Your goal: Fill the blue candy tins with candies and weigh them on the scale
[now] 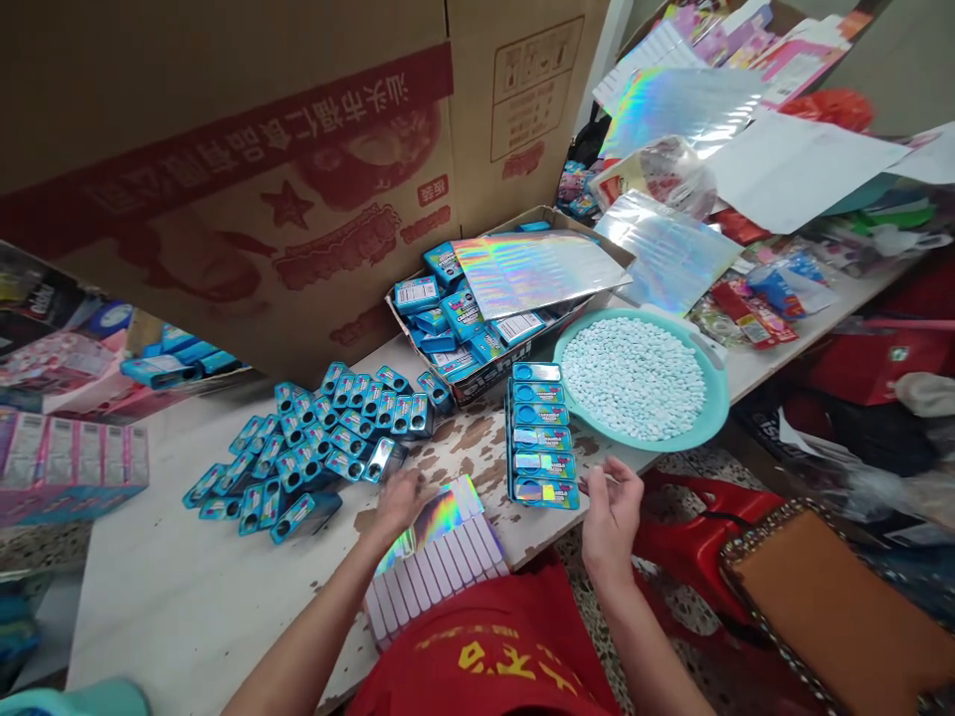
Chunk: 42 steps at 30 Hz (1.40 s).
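Note:
My left hand is over the table at the near edge of a loose group of small blue tins with dark round openings on top. One tin stands just beyond its fingertips, which are blurred. Beneath and beside that hand lies a sheet of shiny rainbow stickers, partly peeled down to its backing. My right hand is at the table's front edge, fingers loosely bent and apart, holding nothing visible. Close to its fingertips lies a row of several blue candy tins, the nearest ones bearing shiny stickers.
A turquoise basin of small pale candies stands behind the row. A carton of blue tins, with a shiny sheet on top, sits before a large cardboard box. Packets and sheets clutter the right; a red stool is below.

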Each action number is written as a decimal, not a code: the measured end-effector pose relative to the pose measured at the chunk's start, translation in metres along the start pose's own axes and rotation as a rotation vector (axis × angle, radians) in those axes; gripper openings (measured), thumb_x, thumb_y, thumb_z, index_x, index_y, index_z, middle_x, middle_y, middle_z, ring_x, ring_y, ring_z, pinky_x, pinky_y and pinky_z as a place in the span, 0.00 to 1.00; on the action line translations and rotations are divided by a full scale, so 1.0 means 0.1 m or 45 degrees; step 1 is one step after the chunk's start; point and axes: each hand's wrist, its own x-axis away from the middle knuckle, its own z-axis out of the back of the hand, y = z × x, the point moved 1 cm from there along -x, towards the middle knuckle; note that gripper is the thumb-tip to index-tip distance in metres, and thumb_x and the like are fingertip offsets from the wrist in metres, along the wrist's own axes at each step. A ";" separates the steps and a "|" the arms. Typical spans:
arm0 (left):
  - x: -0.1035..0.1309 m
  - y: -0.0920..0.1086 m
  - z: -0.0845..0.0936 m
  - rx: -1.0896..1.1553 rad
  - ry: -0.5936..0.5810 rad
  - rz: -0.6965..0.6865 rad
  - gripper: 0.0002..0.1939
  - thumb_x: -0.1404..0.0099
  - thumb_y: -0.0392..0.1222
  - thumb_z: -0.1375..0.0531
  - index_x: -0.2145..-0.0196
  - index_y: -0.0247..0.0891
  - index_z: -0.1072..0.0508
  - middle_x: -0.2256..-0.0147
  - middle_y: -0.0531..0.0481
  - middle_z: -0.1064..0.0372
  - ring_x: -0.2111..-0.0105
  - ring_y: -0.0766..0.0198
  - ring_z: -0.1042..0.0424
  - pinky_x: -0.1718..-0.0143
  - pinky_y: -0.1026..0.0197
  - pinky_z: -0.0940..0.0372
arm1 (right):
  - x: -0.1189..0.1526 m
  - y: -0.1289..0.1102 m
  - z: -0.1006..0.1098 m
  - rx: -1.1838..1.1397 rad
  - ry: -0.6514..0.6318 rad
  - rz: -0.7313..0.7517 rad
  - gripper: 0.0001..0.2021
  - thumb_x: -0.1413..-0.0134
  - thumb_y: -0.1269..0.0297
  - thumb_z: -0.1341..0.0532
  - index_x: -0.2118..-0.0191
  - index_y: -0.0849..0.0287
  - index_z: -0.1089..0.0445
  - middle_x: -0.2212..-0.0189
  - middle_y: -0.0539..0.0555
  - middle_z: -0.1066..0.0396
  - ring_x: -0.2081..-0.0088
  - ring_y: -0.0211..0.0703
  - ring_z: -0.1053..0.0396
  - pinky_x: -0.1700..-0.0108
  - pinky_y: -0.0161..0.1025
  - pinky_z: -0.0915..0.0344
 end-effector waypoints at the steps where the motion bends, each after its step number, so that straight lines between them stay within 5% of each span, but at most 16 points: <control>1: 0.04 -0.09 -0.01 -0.095 -0.064 0.043 0.15 0.43 0.51 0.42 0.63 0.38 0.31 0.58 0.45 0.33 0.54 0.54 0.37 0.56 0.56 0.43 | 0.04 0.05 0.06 0.015 0.024 -0.024 0.22 0.49 0.48 0.43 0.53 0.56 0.42 0.59 0.54 0.37 0.65 0.41 0.35 0.61 0.41 0.37; 4: 0.12 -0.17 -0.10 -0.242 -0.168 0.111 0.19 0.46 0.51 0.40 0.59 0.40 0.32 0.54 0.45 0.36 0.51 0.52 0.39 0.55 0.55 0.43 | 0.18 0.23 0.22 0.067 0.027 -0.100 0.23 0.50 0.47 0.43 0.54 0.57 0.41 0.60 0.55 0.36 0.62 0.43 0.34 0.59 0.42 0.36; 8: 0.14 -0.05 -0.24 -0.309 -0.136 0.084 0.11 0.45 0.44 0.41 0.64 0.39 0.31 0.54 0.43 0.36 0.50 0.49 0.40 0.54 0.52 0.45 | 0.43 0.43 0.32 0.220 -0.121 -0.112 0.21 0.51 0.47 0.42 0.58 0.58 0.37 0.62 0.56 0.33 0.62 0.45 0.33 0.59 0.43 0.35; 14: 0.17 0.04 -0.34 -0.275 -0.094 0.042 0.16 0.44 0.34 0.44 0.56 0.39 0.34 0.57 0.44 0.32 0.52 0.52 0.38 0.53 0.52 0.47 | 0.78 0.50 0.07 0.330 -0.764 0.008 0.11 0.49 0.55 0.42 0.68 0.58 0.32 0.71 0.53 0.29 0.71 0.43 0.31 0.68 0.38 0.33; 19: 0.17 0.05 -0.32 -0.218 -0.011 0.038 0.07 0.42 0.35 0.45 0.64 0.37 0.31 0.56 0.42 0.34 0.51 0.50 0.38 0.55 0.53 0.46 | 0.88 0.49 -0.18 0.402 -1.087 0.220 0.05 0.49 0.64 0.43 0.69 0.57 0.32 0.74 0.50 0.29 0.74 0.40 0.31 0.71 0.35 0.34; 24: 0.26 0.04 -0.12 -0.032 -0.022 -0.117 0.09 0.37 0.38 0.50 0.66 0.39 0.31 0.65 0.49 0.30 0.62 0.61 0.32 0.61 0.62 0.42 | 0.87 0.42 -0.32 0.540 -1.072 0.600 0.06 0.48 0.70 0.45 0.64 0.55 0.33 0.67 0.51 0.29 0.69 0.41 0.29 0.66 0.37 0.31; 30: 0.42 0.05 0.14 0.236 0.056 -0.332 0.15 0.37 0.47 0.52 0.75 0.40 0.32 0.72 0.48 0.31 0.68 0.59 0.34 0.64 0.60 0.42 | 0.90 0.28 -0.65 0.657 -0.980 0.965 0.19 0.44 0.71 0.46 0.47 0.55 0.38 0.55 0.59 0.33 0.53 0.49 0.34 0.53 0.45 0.32; 35: 0.47 0.08 0.16 0.255 0.091 -0.328 0.15 0.38 0.47 0.52 0.77 0.40 0.34 0.72 0.46 0.31 0.68 0.58 0.35 0.63 0.58 0.42 | 0.92 0.31 -0.83 0.874 -1.038 1.170 0.20 0.43 0.70 0.47 0.45 0.54 0.38 0.54 0.60 0.31 0.55 0.53 0.34 0.56 0.50 0.33; 42: 0.48 0.08 0.16 0.382 0.047 -0.294 0.16 0.39 0.49 0.52 0.79 0.39 0.36 0.77 0.50 0.35 0.72 0.61 0.37 0.67 0.61 0.43 | 0.92 0.37 -0.76 0.929 -1.017 1.375 0.17 0.41 0.68 0.47 0.46 0.56 0.36 0.51 0.60 0.31 0.53 0.52 0.36 0.56 0.48 0.37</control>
